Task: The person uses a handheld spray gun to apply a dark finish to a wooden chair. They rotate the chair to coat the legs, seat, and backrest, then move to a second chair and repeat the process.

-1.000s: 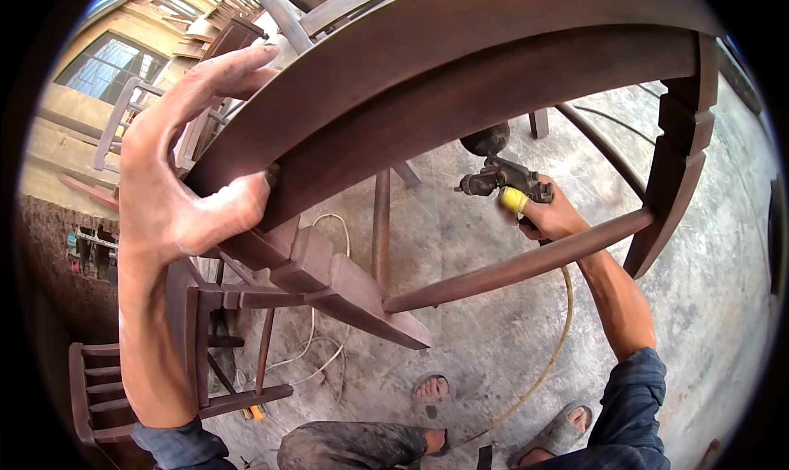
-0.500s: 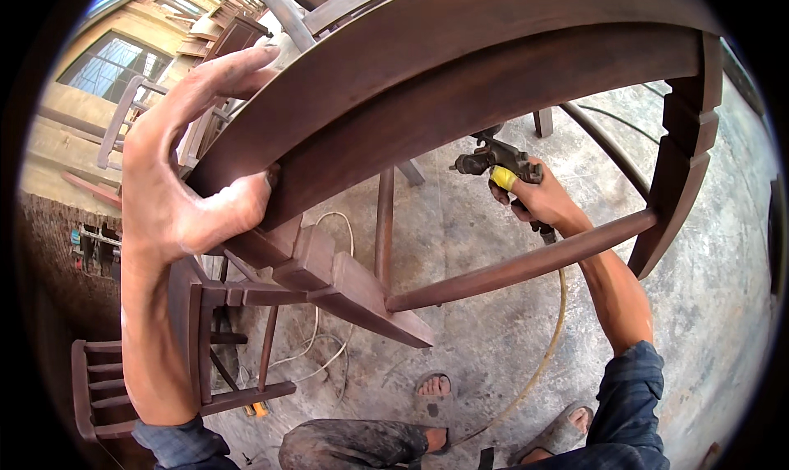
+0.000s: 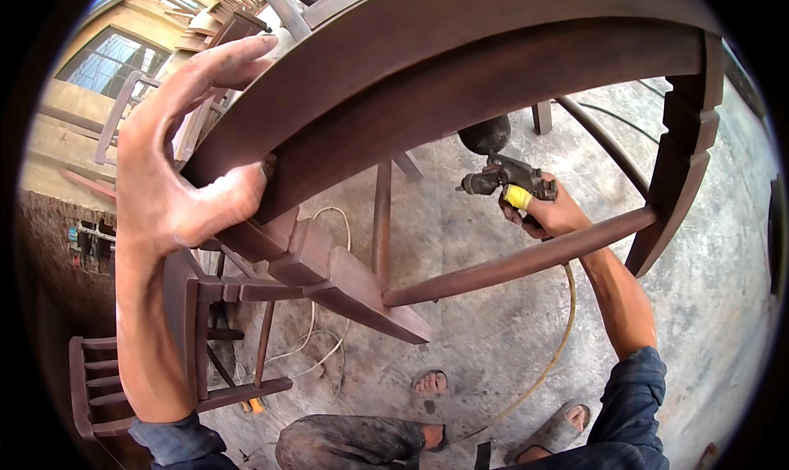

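A dark brown wooden chair is tilted up close in front of me, its curved seat edge across the upper view and its legs and round rungs toward me. My left hand grips the left corner of the seat, thumb on the near face and fingers over the far side. My right hand, with yellow wrapping at a finger, holds a black spray gun under the seat, behind the lower rung. The gun's nozzle points left, and its dark round cup is partly hidden by the seat. A yellowish hose hangs from it.
Other brown chairs stand at the lower left, with more wooden furniture at the far upper left. A pale cable lies on the stained concrete floor. My sandalled feet are below, near the hose.
My right hand has lowered the spray gun and moved it slightly right, so more of its cup shows. The left hand keeps its grip, and the chair has barely shifted left.
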`<state>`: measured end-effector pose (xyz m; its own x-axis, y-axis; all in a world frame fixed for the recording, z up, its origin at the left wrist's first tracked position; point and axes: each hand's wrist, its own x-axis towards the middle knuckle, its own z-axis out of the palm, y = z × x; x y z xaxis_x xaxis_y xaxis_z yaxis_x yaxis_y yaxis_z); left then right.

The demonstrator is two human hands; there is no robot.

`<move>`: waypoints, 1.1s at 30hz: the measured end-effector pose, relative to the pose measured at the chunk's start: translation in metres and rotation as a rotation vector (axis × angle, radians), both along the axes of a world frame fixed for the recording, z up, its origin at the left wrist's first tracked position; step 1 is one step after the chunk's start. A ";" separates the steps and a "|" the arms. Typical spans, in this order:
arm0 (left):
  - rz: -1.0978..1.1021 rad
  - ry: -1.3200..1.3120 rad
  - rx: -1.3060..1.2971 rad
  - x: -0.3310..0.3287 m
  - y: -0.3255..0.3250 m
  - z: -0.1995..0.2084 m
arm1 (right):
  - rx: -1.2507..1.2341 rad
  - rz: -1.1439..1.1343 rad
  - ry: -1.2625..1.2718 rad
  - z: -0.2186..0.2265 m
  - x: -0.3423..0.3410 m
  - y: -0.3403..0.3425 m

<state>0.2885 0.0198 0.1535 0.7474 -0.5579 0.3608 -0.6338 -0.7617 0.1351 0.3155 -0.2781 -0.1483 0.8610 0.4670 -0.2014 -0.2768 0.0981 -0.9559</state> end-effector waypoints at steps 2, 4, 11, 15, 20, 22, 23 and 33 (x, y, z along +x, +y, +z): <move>0.013 0.002 -0.006 -0.001 -0.001 0.000 | 0.057 0.032 -0.091 -0.005 -0.006 -0.005; 0.001 -0.003 0.001 -0.002 -0.001 0.000 | 0.198 0.033 -0.100 -0.018 -0.011 -0.007; -0.014 0.033 -0.040 0.000 -0.006 0.000 | 0.205 0.082 -0.067 -0.040 -0.010 -0.025; 0.006 0.017 0.006 -0.005 0.000 0.000 | 0.218 0.138 0.006 -0.032 -0.008 -0.019; -0.008 0.029 -0.053 0.000 -0.002 -0.002 | 0.179 0.091 -0.083 -0.012 -0.005 -0.015; 0.014 0.051 -0.013 0.001 -0.001 -0.003 | -0.044 0.018 -0.011 -0.004 -0.005 -0.018; 0.046 0.067 0.034 0.000 0.001 0.001 | -0.013 0.016 -0.014 -0.004 -0.003 -0.015; 0.054 0.105 0.065 0.001 0.010 0.005 | 0.209 0.154 -0.122 0.002 -0.003 -0.015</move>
